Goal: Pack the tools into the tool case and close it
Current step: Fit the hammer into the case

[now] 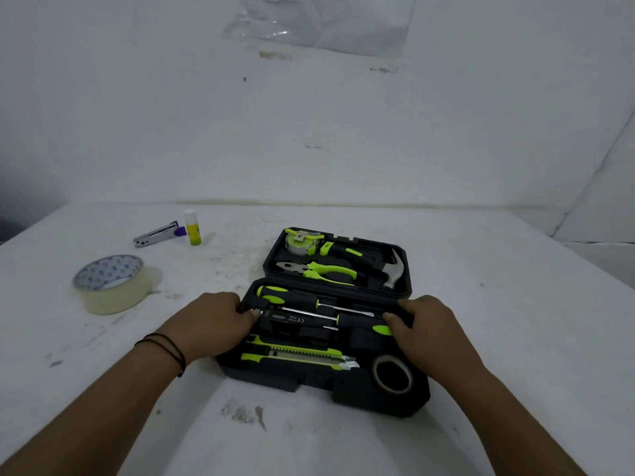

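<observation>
Both hands rest on an open black tool case (343, 393) full of tools. The left hand (213, 324) grips its left edge, the right hand (429, 328) its right edge. Two screwdrivers (295, 297) lie between them.

At frame centre we see the black plastic tool case (343, 389) lying open, green-handled tools (330, 273) seated in both halves.

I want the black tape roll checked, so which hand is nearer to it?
Right. The right hand rests on the case edge just behind the black tape roll; the left hand is across the case.
</observation>
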Available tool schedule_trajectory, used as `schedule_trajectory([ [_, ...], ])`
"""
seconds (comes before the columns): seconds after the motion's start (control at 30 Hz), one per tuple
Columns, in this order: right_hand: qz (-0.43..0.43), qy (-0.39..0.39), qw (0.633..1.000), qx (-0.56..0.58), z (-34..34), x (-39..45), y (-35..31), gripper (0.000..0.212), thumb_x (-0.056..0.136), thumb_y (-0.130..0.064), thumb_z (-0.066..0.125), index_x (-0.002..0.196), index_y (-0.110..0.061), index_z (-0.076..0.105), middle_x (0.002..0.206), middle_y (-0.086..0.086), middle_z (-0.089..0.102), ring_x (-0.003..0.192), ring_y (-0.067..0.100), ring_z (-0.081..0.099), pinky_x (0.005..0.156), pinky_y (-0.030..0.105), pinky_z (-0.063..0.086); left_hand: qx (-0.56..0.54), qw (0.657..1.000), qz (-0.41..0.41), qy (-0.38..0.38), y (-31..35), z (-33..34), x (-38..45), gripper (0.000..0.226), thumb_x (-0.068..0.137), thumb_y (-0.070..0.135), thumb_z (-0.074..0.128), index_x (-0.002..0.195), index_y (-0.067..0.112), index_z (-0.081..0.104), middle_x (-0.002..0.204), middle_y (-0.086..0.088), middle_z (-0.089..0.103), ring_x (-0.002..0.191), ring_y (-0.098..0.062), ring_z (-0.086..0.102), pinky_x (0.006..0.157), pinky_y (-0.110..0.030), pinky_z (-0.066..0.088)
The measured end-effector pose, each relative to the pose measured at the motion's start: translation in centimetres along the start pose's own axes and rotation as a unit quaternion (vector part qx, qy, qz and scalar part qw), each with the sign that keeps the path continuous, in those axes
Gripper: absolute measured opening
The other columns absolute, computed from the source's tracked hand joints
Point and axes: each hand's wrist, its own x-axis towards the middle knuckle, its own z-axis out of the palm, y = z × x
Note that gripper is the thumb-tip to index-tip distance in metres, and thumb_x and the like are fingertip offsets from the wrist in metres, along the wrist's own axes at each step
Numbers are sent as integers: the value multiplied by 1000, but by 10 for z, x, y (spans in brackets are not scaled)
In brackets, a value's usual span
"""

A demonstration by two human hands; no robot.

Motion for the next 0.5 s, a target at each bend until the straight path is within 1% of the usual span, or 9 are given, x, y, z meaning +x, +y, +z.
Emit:
schedule_trajectory([
  [0.03, 8, 8, 1000, 13, 0, 1, 0, 23, 88, -31, 55, 90, -10, 66, 89, 10, 59, 84, 24, 57, 61, 20, 36, 0, 1000, 2, 5, 1, 1, 0, 43, 91, 51, 42, 92, 11, 58, 86, -4, 59, 79, -16, 54, 58, -24, 37],
  [0.1, 36, 16, 998, 51, -4, 5, -2, 29, 89, -28, 56, 110, -9, 63, 98, 11, 63, 93, 24, 58, 71, 24, 38, -16, 999, 8, 28, 2, 2, 3, 41, 90, 51, 45, 90, 11, 57, 81, -2, 57, 75, -14, 53, 55, -24, 35],
  [0.17, 66, 2, 994, 84, -6, 13, -3, 31, 89, -28, 55, 115, -10, 59, 91, 7, 60, 86, 21, 54, 70, 22, 36, -45, 997, 18, 56, 5, 3, 8, 40, 88, 49, 49, 97, 10, 57, 84, -2, 59, 75, -14, 53, 55, -25, 35],
  [0.2, 79, -9, 992, 95, -6, 19, -3, 31, 89, -29, 55, 114, -11, 58, 89, 4, 56, 84, 18, 50, 70, 23, 35, -67, 995, 22, 67, 8, 4, 12, 42, 88, 48, 50, 105, 10, 56, 91, -4, 61, 79, -16, 54, 58, -26, 36],
  [0.23, 92, -19, 990, 108, -6, 25, -3, 30, 89, -30, 55, 113, -11, 58, 89, 2, 53, 85, 17, 48, 73, 24, 37, -93, 993, 24, 75, 11, 4, 18, 45, 88, 46, 51, 116, 10, 54, 103, -7, 61, 86, -18, 54, 64, -27, 37],
  [0.3, 124, -35, 981, 143, -5, 39, 0, 29, 89, -32, 54, 111, -13, 58, 96, 3, 57, 92, 20, 53, 83, 31, 44, -175, 982, 13, 68, 14, 6, 35, 56, 89, 43, 52, 134, 11, 42, 123, -10, 56, 104, -23, 54, 81, -28, 39],
  [0.37, 149, -41, 971, 185, -6, 52, 0, 28, 87, -31, 55, 110, -15, 58, 108, 7, 62, 99, 24, 56, 90, 37, 47, -274, 961, -2, 46, 16, 6, 52, 60, 89, 40, 54, 139, 10, 37, 133, -10, 52, 116, -26, 51, 96, -32, 40],
  [0.43, 170, -42, 953, 248, -8, 61, -1, 29, 87, -26, 57, 115, -17, 56, 109, 6, 61, 97, 22, 56, 89, 33, 46, -336, 941, -7, 31, 18, 6, 69, 61, 89, 35, 56, 140, 8, 36, 140, -11, 46, 124, -26, 46, 105, -36, 37],
  [0.5, 191, -42, 935, 297, -9, 68, -3, 41, 88, -22, 58, 125, -7, 50, 115, 11, 57, 99, 23, 53, 83, 28, 40, -367, 930, -15, 9, 19, 5, 84, 60, 88, 34, 58, 139, 6, 39, 144, -10, 41, 129, -26, 42, 109, -39, 34],
])
